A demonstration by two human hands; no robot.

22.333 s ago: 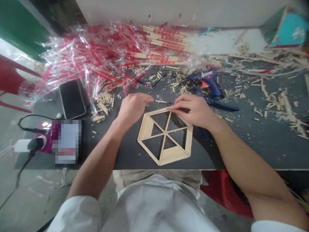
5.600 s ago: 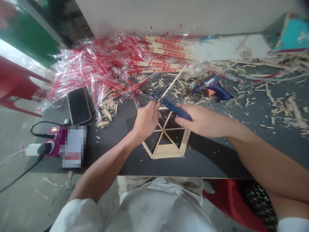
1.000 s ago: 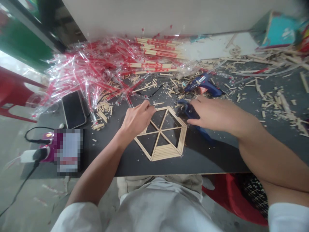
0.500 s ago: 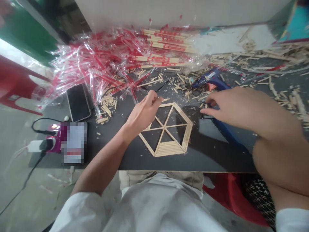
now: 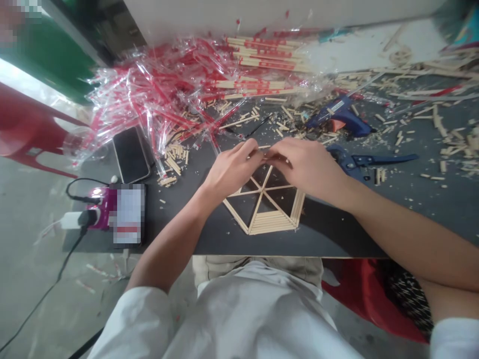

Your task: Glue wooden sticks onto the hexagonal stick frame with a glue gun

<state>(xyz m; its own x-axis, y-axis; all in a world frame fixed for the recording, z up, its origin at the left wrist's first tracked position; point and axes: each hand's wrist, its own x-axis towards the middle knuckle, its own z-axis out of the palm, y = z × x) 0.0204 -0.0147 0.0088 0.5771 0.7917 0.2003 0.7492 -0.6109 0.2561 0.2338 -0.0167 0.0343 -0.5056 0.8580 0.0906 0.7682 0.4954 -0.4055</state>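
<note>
A six-sided frame of thin wooden sticks (image 5: 269, 223) lies flat on the dark tabletop, with spokes crossing at its middle. Rows of sticks fill its near section, and several line its right side. Over its far edge my left hand (image 5: 235, 167) is closed in a pinch on a short wooden stick (image 5: 264, 147). My right hand (image 5: 305, 162) meets it from the right, fingers closed at the same stick. The fingers cover most of the stick and the frame's far side. Right of this hand lies a blue-handled cutter (image 5: 389, 159), partly hidden behind it.
A blue glue gun (image 5: 346, 112) lies beyond the cutter among stick scraps. Clear and red plastic wrappers (image 5: 179, 80) heap at the back left, beside bundled sticks (image 5: 269, 62). A phone (image 5: 130, 154) and a purple power adapter (image 5: 101, 209) with cables sit left.
My right hand has moved left from beside the cutter to meet my left hand above the frame's far edge. The cutter and glue gun now show more fully. The view has shifted slightly.
</note>
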